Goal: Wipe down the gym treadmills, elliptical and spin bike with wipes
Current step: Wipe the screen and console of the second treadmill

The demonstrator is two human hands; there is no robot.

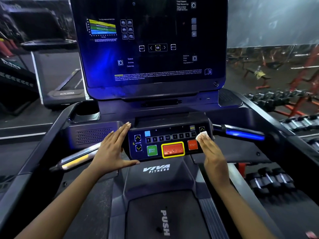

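Observation:
I stand at a black treadmill with a button panel [170,128] below a tall dark display screen [155,40]. My left hand [112,149] lies flat with straight fingers against the panel's left side, thumb under its front edge. My right hand [212,156] presses a small white wipe [202,135] with straight fingers onto the panel's right end, beside the red STOP button [192,144]. The wipe shows only at my fingertips. A large red button in a yellow frame [173,150] and a green button [151,150] sit between my hands.
Metal handlebars [77,159] stick out on both sides of the panel. A cup holder [88,114] sits at the left of the console. Another treadmill [63,87] stands to the left. Dumbbell racks [279,104] and red gym frames fill the right side.

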